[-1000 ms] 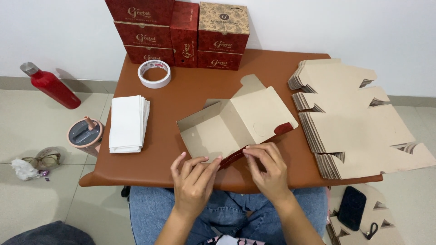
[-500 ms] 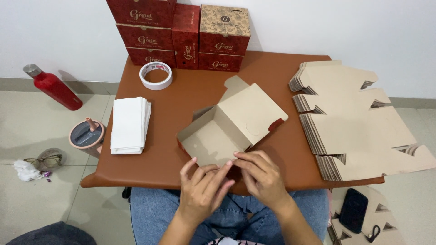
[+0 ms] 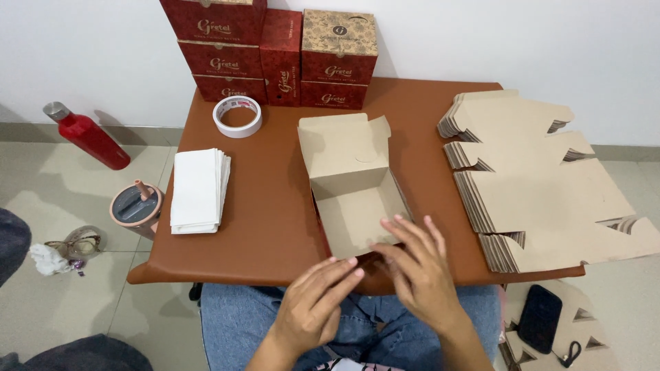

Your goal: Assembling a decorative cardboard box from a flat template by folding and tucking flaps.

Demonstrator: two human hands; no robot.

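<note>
Fingers (image 3: 412,237) press smooth kraft cardboard box (image 3: 354,182), flaps angular.

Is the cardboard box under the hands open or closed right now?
Open. The cardboard box has its lid flap standing up at the back and its bare brown inside showing.

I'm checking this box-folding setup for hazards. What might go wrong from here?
The half-folded cardboard box sits at the table's near edge; both the left hand and the right hand press there, so it may slide off. The stack of flat box blanks overhangs the right edge and might topple.
</note>
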